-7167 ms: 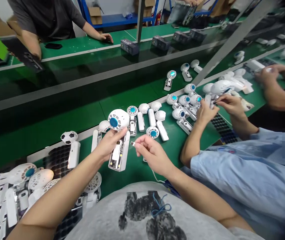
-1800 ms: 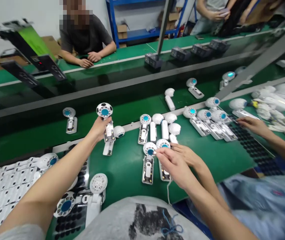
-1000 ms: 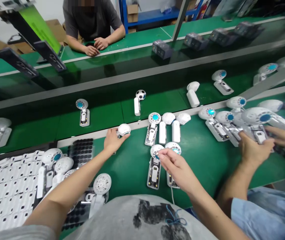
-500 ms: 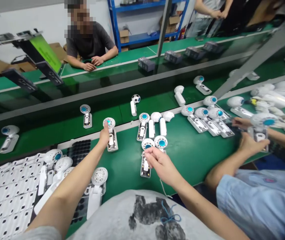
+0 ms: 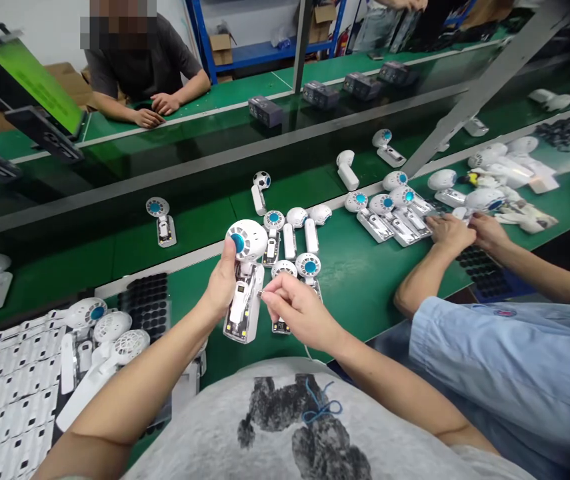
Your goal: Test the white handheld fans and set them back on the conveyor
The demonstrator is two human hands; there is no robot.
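Both grips are closed: our left hand [image 5: 221, 283] wraps a fan [image 5: 245, 275] above the desk [image 5: 365, 287], our right hand [image 5: 305, 313] pinches a plug [image 5: 261, 292] at its side, contact unclear. We judge a slack hold could tilt the fan, bending the plug.

The person's right hand [image 5: 301, 310] covers most of the plug [image 5: 261, 292] it pinches; whether the tip enters the held fan [image 5: 249, 241] is too small to tell. Behind that fan, most fingers of the left hand [image 5: 219, 285] are hidden. The left edge crops the white parts [image 5: 7, 393].
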